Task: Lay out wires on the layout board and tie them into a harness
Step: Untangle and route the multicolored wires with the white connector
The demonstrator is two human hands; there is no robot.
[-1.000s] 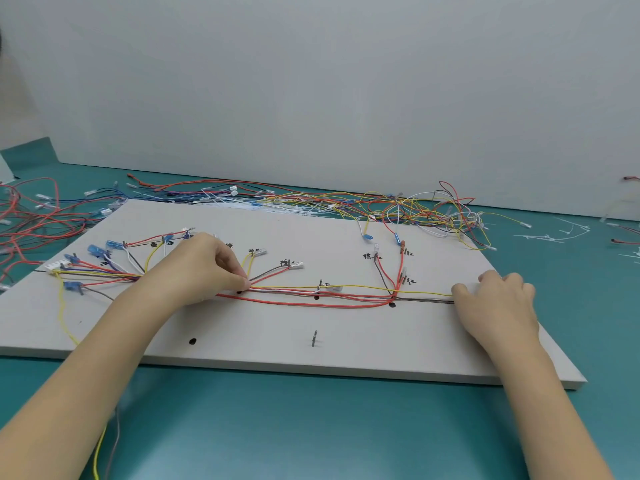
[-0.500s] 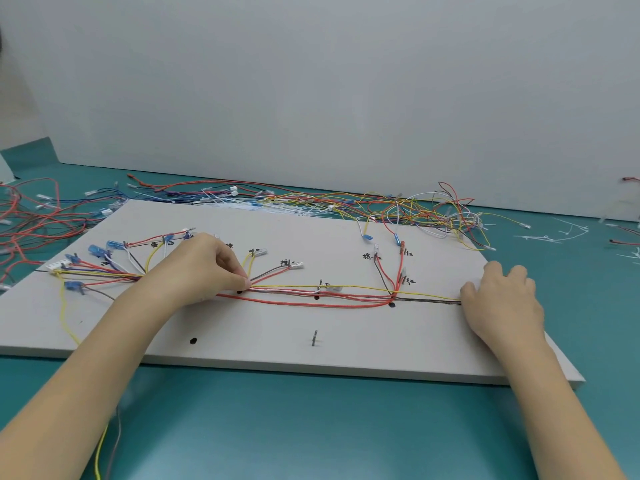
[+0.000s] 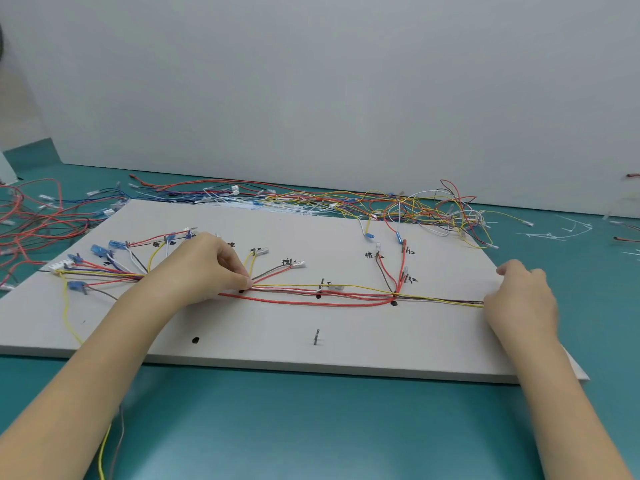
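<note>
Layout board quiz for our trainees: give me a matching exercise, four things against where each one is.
Things:
1. left hand
2. right hand
3. loose wire pile
4. metal peg

Places:
A. right end of the wire bundle
B. near the layout board's front edge
C. behind the board
D. pinching the bundle left of centre

Pairs: 1-D, 2-A, 3-C, 4-B

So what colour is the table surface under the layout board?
Teal green; the head view shows the table best, in front of the layout board.
</note>
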